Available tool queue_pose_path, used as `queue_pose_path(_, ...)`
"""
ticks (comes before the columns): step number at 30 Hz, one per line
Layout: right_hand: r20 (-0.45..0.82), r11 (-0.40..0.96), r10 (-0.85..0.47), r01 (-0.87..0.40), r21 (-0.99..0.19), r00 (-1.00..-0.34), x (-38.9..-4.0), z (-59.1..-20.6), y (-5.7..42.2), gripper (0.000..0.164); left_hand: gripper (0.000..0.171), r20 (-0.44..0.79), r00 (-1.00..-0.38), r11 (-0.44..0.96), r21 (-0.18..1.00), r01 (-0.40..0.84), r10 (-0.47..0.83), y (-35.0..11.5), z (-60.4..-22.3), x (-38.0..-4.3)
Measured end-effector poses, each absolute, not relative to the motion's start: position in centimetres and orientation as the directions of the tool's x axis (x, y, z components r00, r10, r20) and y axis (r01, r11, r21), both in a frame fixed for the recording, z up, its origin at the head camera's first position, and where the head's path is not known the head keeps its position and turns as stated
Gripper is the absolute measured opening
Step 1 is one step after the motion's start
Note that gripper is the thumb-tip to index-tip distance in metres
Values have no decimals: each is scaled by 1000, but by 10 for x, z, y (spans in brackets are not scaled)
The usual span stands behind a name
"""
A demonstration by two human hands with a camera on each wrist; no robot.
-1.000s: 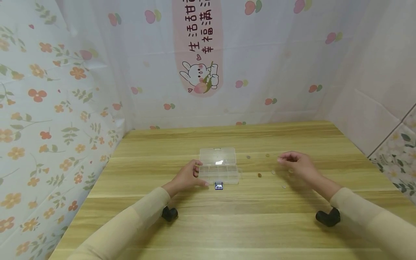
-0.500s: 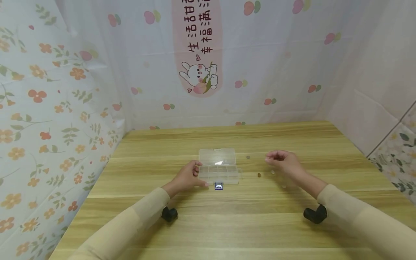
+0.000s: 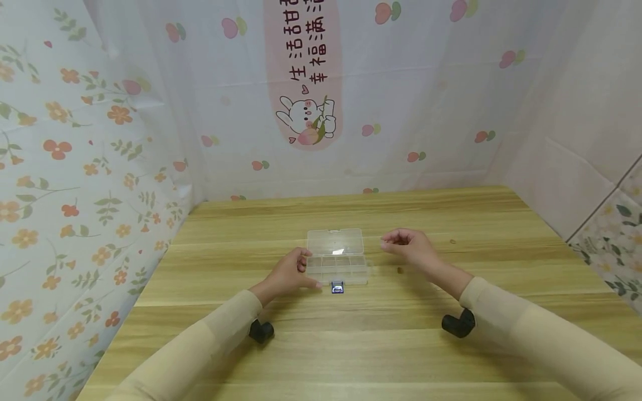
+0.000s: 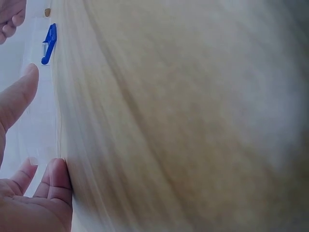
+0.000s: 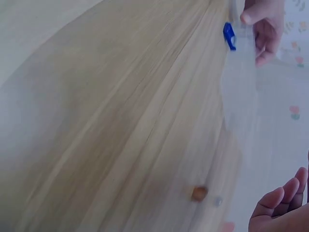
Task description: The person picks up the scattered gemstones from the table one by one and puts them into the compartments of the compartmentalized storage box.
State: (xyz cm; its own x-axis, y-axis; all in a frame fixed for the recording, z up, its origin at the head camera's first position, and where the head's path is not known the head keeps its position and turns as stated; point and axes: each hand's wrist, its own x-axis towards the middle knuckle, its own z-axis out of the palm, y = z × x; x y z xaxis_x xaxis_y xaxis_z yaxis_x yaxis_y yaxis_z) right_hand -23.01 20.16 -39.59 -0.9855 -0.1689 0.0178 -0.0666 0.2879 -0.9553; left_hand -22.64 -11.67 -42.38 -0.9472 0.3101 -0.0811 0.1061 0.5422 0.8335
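A clear plastic box (image 3: 346, 270) with small compartments stands on the table, its clear lid (image 3: 333, 240) folded back. A blue latch (image 3: 337, 287) hangs at its front edge. My left hand (image 3: 288, 271) holds the box's left end, thumb at the front corner and fingers at the back. My right hand (image 3: 413, 248) hovers right of the lid, fingers bent and thumb and index tips close together; I cannot tell whether something is between them. Below it lies a small amber-brown piece (image 3: 399, 270). In the right wrist view a pale little piece (image 5: 218, 200) lies beside the amber one.
The wood-grain table (image 3: 321, 345) reaches back to a printed cloth (image 3: 426, 111). Another small ring-like piece (image 3: 453, 241) lies right of my right hand. Black wrist mounts (image 3: 458, 323) hang under both sleeves.
My right hand has moved left across the table toward the box, covering the grey piece and uncovering the ring-like piece on the right. My left hand and the box have stayed put.
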Motion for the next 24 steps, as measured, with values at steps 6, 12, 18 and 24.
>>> queue_pose_path(6, 39, 265, -190, -90, -960, -981, -235, -399, 180, 28, 74, -78, -944, 545, 830, 116, 320, -117, -425, -227)
queue_pose_path(12, 64, 261, -208, -119, -958, -976, -240, -401, 160, 24, 74, -74, -944, 547, 828, 121, 322, -117, -426, -227)
queue_pose_path(18, 59, 240, -235, -117, -964, -970, -243, -402, 144, 24, 76, -87, -944, 555, 825, 111, 318, -118, -426, -228)
queue_pose_path(24, 70, 254, -257, -137, -957, -964, -246, -403, 128, 19, 75, -87, -948, 564, 819, 107, 305, -118, -426, -229)
